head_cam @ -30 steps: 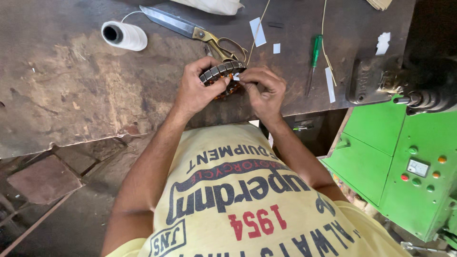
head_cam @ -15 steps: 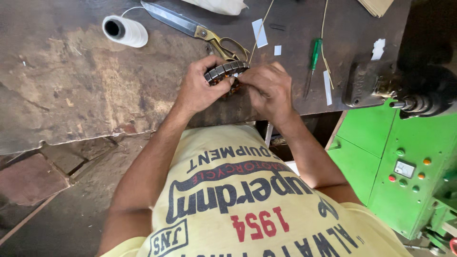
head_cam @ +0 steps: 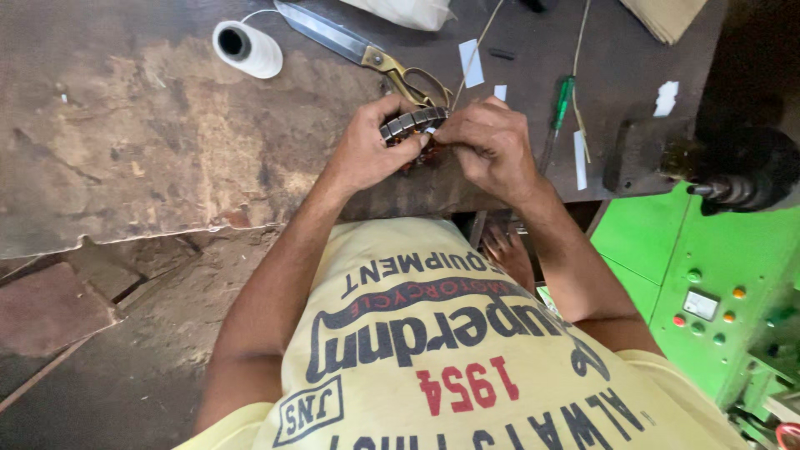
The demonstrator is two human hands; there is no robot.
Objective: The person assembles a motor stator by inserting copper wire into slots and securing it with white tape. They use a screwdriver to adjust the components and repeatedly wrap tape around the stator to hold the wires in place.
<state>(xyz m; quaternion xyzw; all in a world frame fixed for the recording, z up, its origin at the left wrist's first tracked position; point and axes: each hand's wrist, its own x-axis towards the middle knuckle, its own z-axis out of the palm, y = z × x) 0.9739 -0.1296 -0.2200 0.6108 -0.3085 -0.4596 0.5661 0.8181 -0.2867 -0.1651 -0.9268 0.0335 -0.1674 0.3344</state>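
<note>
My left hand (head_cam: 371, 146) grips a small round metal stator ring (head_cam: 410, 122) with copper windings at the near edge of a worn dark workbench (head_cam: 150, 142). My right hand (head_cam: 492, 146) is closed against the ring's right side, fingertips pinching at its rim beside a small white strip. Most of the ring is hidden by both hands. Large scissors (head_cam: 358, 48) with brass-coloured handles lie just beyond the hands.
A spool of white thread (head_cam: 247, 48) stands at the back left of the bench. A green-handled screwdriver (head_cam: 560, 108), white paper slips (head_cam: 471, 62) and thin cords lie to the right. A green machine (head_cam: 717, 275) with coloured buttons stands at the right.
Both hands have stayed on the ring, with only small finger shifts. The view has moved slightly.
</note>
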